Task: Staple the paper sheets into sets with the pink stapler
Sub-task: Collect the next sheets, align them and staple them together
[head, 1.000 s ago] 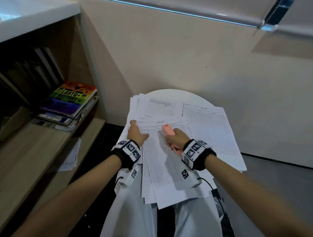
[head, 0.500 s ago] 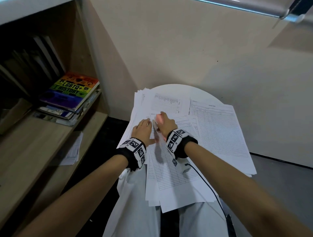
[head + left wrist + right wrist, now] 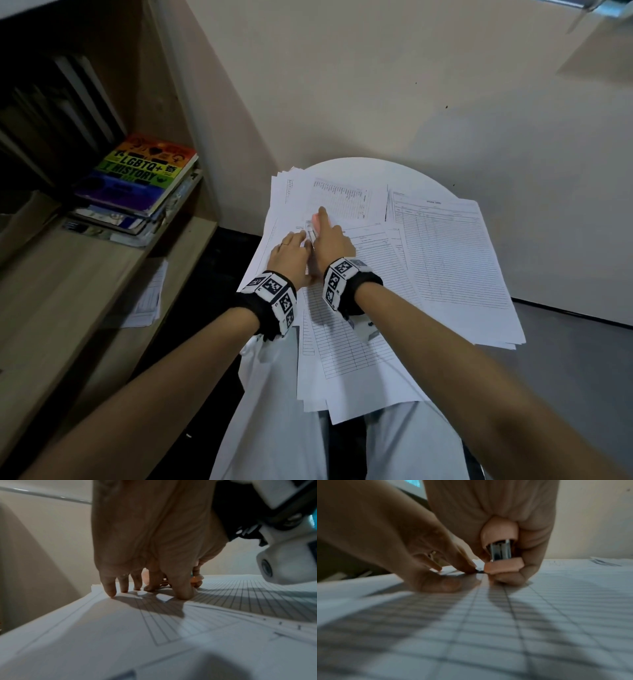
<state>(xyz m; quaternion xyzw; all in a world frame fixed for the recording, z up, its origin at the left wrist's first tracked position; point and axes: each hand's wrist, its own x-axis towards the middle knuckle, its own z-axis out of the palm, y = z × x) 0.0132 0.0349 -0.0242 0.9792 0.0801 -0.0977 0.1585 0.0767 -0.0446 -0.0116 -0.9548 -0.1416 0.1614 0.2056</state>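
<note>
Your right hand is wrapped tight around the pink stapler at the top corner of the paper sheets, your left hand presses them flat with straight fingers, so next squeeze down hard.

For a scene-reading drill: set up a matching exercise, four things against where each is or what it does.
Things:
1. pink stapler
2. left hand
3. rainbow-covered book
4. round white table

Places or states:
A. on top of a pile on the wooden shelf
B. fingertips pressing the sheets flat
C. gripped in the right hand
D. under the paper sheets

Pairs: 1-C, 2-B, 3-A, 4-D
</note>
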